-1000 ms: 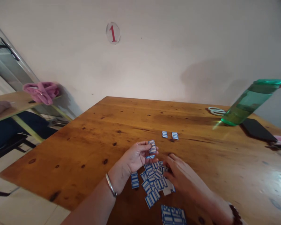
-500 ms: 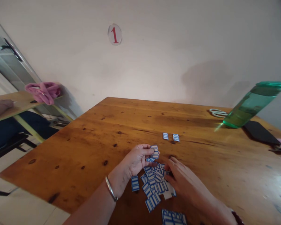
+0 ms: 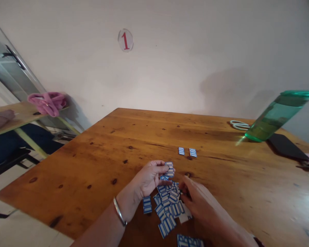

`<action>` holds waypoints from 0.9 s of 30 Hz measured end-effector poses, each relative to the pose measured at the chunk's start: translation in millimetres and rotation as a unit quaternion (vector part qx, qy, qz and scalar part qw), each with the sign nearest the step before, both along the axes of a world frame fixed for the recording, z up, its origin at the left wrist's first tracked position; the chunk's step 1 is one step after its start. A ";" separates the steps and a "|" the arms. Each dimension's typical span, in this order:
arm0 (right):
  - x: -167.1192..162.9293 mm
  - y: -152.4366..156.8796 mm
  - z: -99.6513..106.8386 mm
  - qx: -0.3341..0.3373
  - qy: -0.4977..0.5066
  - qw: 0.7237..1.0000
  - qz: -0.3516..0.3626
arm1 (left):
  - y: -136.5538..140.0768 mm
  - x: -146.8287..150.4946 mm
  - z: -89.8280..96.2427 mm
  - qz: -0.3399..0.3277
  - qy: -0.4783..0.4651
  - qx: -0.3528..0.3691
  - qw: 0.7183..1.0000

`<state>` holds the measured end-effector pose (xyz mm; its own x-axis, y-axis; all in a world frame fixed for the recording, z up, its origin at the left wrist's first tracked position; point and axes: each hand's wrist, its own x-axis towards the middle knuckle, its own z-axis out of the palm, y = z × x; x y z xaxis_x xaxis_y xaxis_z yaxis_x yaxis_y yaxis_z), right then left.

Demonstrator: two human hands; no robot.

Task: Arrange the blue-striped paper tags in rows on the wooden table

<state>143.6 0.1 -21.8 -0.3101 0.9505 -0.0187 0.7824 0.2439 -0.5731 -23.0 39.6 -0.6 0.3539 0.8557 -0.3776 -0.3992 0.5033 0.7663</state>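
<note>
My left hand (image 3: pixel 150 176) pinches a small sheet of blue-framed white labels (image 3: pixel 169 168) between thumb and fingers, above the far end of a loose heap of similar label sheets (image 3: pixel 166 206). My right hand (image 3: pixel 198 197) is at the heap's right side, its fingers curled together at the sheets; what lies between the fingertips is too small to make out. A single label sheet (image 3: pixel 147 205) lies left of the heap, below my left wrist. Farther off, two label sheets (image 3: pixel 181 151) (image 3: pixel 193 152) lie side by side.
More label sheets (image 3: pixel 189 241) lie at the near edge of view. On the right of the wooden table (image 3: pixel 113 137) stand a green bottle (image 3: pixel 275 116), a white cable (image 3: pixel 239 125) and a dark flat object (image 3: pixel 287 147). A pink cloth (image 3: pixel 48 103) and another person's hand (image 3: pixel 1 119) are on the left table.
My right hand's fingers have drawn closer together at the heap's edge. My left hand keeps its label sheet in almost the same place. The view has shifted slightly.
</note>
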 end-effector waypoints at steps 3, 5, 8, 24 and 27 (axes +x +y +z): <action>4.7 4.9 -2.8 -0.020 0.075 0.997 -0.008 | 0.0 0.0 0.1 0.001 -0.003 -0.006 1.000; 8.6 9.4 -4.5 -0.034 0.126 0.991 -0.022 | -0.1 -0.1 -0.2 0.003 -0.003 -0.009 1.000; 14.8 15.5 -4.5 -0.062 0.203 0.977 -0.033 | -0.2 -0.3 -0.8 0.009 -0.003 -0.012 1.000; 3.7 4.1 5.1 0.046 0.040 0.998 -0.001 | 2.1 -0.5 -2.3 0.021 -0.015 -0.005 1.000; -3.1 0.8 8.0 -0.004 0.030 0.996 0.084 | 2.8 -1.0 -3.5 0.025 -0.012 -0.007 1.000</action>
